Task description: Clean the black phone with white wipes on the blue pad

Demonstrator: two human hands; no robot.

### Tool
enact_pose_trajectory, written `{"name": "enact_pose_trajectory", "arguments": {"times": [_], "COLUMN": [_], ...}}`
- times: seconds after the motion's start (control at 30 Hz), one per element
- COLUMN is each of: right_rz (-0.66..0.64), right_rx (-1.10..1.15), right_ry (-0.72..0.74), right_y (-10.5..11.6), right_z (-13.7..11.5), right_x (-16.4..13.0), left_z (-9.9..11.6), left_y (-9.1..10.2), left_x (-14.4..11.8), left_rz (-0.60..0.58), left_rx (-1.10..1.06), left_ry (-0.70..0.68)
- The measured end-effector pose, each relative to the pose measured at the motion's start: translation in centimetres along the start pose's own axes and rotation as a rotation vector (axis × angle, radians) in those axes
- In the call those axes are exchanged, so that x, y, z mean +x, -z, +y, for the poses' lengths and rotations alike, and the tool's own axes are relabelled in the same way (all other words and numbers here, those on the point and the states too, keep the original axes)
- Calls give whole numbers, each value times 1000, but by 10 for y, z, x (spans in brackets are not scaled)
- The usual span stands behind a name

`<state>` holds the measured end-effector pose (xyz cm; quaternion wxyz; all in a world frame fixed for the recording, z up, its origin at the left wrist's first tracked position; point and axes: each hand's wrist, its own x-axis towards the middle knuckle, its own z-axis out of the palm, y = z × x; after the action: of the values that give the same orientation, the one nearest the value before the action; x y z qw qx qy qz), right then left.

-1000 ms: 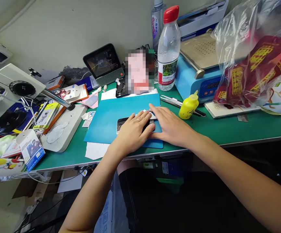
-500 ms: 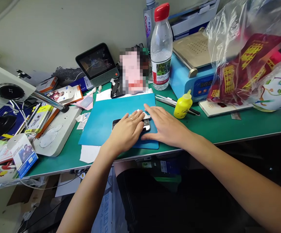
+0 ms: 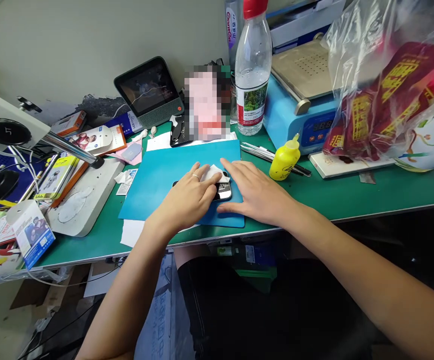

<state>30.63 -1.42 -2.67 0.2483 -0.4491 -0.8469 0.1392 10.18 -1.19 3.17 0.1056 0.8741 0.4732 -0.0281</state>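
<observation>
Both of my hands lie on the blue mat. My left hand rests palm down on a dark phone, fingers loosely together and pressing a white wipe at its far edge. My right hand lies flat and open, fingers stretched toward the wipe, thumb beside the phone's right end. Under and between my hands lies the phone. Just beyond my right hand stands a yellow bottle.
</observation>
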Motion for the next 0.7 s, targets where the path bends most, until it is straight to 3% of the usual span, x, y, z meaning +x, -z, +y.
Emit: {"name": "enact_pose_trajectory", "arguments": {"times": [0.1,0.37,0.6,0.7], "right_rz": [8,24,27,31], "right_rx": [-1,-20,19,28], "right_ry": [3,27,8,9], "right_y": [0,-2,-3,-3], "right_z": [0,0,1,1], "right_x": [0,0,0,0], "left_z": [3,6,17,17], "left_y": [2,-10,-1,-4], "left_x": [5,-26,5,6], "left_rz": [6,69,15,4], "left_rx": [-1,9,22,-22], "left_ry": [-6,-5,-93,-46]}}
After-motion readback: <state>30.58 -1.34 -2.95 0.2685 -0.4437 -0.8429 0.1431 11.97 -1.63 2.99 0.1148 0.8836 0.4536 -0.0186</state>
